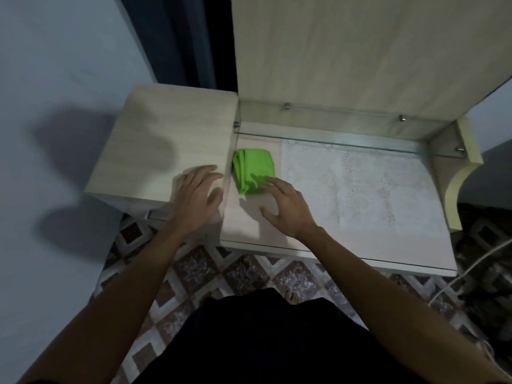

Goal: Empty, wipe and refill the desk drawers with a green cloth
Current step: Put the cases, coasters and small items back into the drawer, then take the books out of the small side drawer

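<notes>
Dark clothing (277,342) nearest; R hand (288,207) fingers spread, tips touching folded green cloth (253,170) on desk top (249,217) beside white lace mat (360,189); L hand (196,196) fingers spread, flat over side cabinet (155,151) edge.

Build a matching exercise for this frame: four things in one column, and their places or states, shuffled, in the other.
Things:
1. green cloth
2. left hand
3. right hand
4. lace mat

Places or states:
A. spread flat on the desk's right part
B. folded, lying near the desk's left edge
C. open, fingertips at the cloth's near corner
D. open, over the side cabinet's front right corner

Pairs: 1-B, 2-D, 3-C, 4-A
</notes>
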